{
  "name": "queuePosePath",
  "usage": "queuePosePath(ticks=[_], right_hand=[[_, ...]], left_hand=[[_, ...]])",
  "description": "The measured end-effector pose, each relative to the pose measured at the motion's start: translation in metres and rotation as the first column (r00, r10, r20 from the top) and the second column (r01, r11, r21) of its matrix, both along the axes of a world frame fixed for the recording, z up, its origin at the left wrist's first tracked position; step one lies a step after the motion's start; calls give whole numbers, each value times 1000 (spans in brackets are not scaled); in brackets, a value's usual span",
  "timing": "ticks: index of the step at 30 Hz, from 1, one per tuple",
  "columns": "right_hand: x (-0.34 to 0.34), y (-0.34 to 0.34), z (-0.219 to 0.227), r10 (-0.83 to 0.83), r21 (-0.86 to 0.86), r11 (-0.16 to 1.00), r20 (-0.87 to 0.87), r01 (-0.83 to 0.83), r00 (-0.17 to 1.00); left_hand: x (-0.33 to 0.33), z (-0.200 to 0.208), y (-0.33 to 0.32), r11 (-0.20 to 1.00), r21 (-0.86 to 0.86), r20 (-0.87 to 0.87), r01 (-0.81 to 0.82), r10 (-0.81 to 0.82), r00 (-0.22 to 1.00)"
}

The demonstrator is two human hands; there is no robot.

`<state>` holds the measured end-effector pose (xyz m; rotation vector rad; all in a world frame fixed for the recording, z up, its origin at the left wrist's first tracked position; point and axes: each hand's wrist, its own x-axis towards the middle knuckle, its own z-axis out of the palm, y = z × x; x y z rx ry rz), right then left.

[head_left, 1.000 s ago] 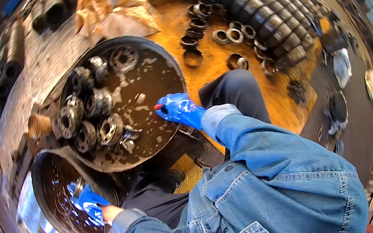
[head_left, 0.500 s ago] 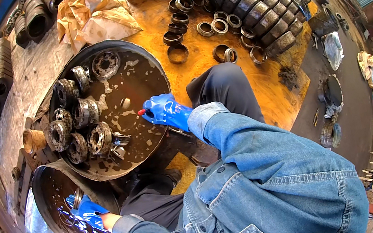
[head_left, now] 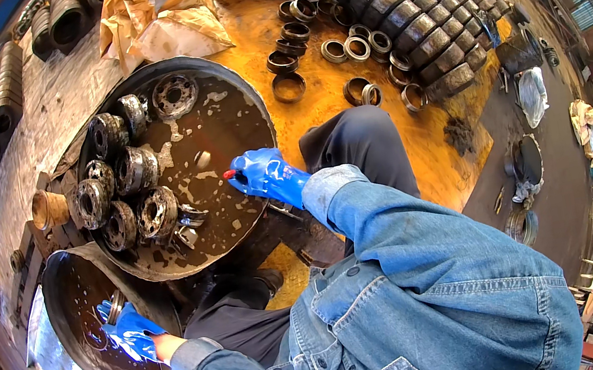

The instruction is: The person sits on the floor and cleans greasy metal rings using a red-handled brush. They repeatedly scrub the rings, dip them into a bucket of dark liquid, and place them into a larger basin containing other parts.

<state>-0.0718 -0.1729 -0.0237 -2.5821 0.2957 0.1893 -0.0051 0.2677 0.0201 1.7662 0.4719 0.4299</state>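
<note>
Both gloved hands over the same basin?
No, the left hand is over the smaller basin and the right hand over the large basin.

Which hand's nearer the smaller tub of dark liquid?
Left. The left hand is over the smaller tub, holding a metal ring; the right hand is farther off, over the right side of the large round pan.

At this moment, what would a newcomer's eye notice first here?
Probably the blue-gloved left hand, holding a metal ring at the small basin, and the right hand, gripping something red at the large basin. Long rows of dark parts at upper right also stand out.
</note>
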Motion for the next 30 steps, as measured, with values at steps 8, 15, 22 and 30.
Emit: queuePosePath(ticks=[8,15,22,30], right_hand=[[-2,0,4,-19,8,1000,-44,19,999],[0,2,14,-24,19,1000,-72,25,997],[0,2,19,-16,12,1000,-69,17,998],[0,1,17,-14,7,1000,-105,14,994]], left_hand=[[8,-26,20,997,-70,36,24,-22,999],[13,-32,35,995,-92,42,40,-37,998],[9,-34,43,966,-240,106,101,-78,991],[2,-14,12,988,-151,47,42,-35,998]])
